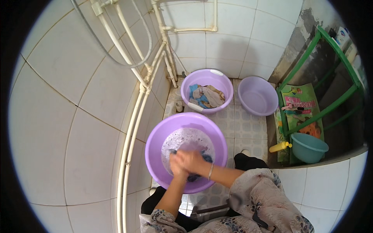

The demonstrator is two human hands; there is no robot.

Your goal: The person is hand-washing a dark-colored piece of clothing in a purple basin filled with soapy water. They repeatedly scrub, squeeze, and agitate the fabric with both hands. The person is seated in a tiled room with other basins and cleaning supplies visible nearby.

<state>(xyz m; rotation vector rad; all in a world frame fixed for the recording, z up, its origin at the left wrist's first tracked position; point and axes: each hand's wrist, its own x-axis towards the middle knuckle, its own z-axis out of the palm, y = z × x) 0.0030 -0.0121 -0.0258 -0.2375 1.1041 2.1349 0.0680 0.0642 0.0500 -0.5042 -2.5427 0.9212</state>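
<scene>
A large purple basin (155, 132) stands on the floor in front of me, holding foamy water (186, 136). My left hand (177, 164) and my right hand (191, 160) are pressed together over it, somewhat smeared by motion. Dark blue wet cloth (207, 158) shows on both sides of the hands and below them, bunched in their grip. Most of it is hidden behind the fingers and under the suds. A bracelet circles my right wrist.
Behind stands a purple tub (226, 79) with blue and beige clothes (210, 97). Beside it is a pale purple basin (258, 96). Cream pipes (134, 116) run along the left wall. At right are a green metal frame (345, 93), a teal basin (309, 148) and a yellow bottle (278, 146).
</scene>
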